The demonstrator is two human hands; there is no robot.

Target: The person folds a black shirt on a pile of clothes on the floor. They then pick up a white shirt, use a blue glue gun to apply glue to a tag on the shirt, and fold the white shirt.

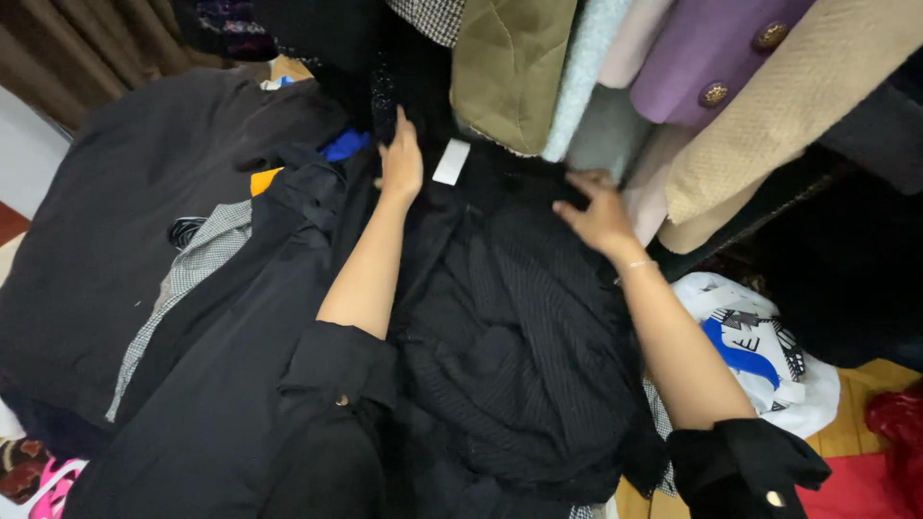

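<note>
Black ribbed garment (pixel 519 356) spread mid-pile on heaped dark clothes (pixel 125 240), below hanging coats (pixel 731 106). White printed bag (pixel 760 356) at right, contents hidden. Right hand (pixel 601 213) flat on garment, fingers loose, gripping nothing; left hand (pixel 401 163) pressing black fabric near white tag (pixel 451 161).

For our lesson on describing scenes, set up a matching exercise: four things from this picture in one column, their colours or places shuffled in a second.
1. quilted garment
2. buttoned jacket
3. left hand
4. plastic bag

A. white with blue print, lower right
B. olive green
C. beside a white tag on black clothing
D. lilac

Pairs: 1-B, 2-D, 3-C, 4-A
</note>
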